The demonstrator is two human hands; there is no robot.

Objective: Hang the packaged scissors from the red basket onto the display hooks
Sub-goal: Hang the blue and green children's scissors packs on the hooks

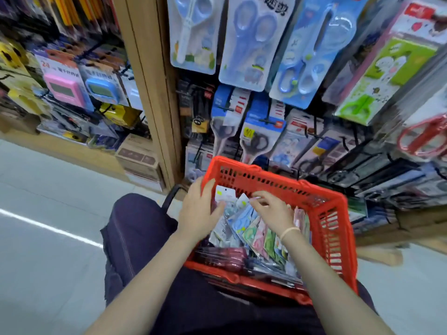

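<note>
Head view, basket: the red basket (338, 228) rests on the seated person's lap, tilted toward the display, presumably so both hands stay free and the stock sits within reach of the hooks.
Head view, stock: the packaged scissors (251, 230) stand on edge in a row inside the basket, card tops up; that packing lets them be leafed through like files. None has left the basket at this moment.
Head view, left hand: the left hand (199, 213) lies at the basket's left end, fingers straight and together, thumb against a white-topped pack (225, 193). It appears to prop the row upright; it is not closed round anything.
Head view, right hand: the right hand (271, 206) reaches into the row with fingers curled over the card tops. Whether it has a pack pinched or is only parting them I cannot tell; motion blur hides the fingertips.
Head view, display: hanging scissor packs (249, 39) fill the display hooks (268, 120) directly ahead, just beyond the basket.
Judgement, step: selection of a pack, hanging not yet begun.
Judgement, risk: the tilted basket could slide off the lap.
</note>
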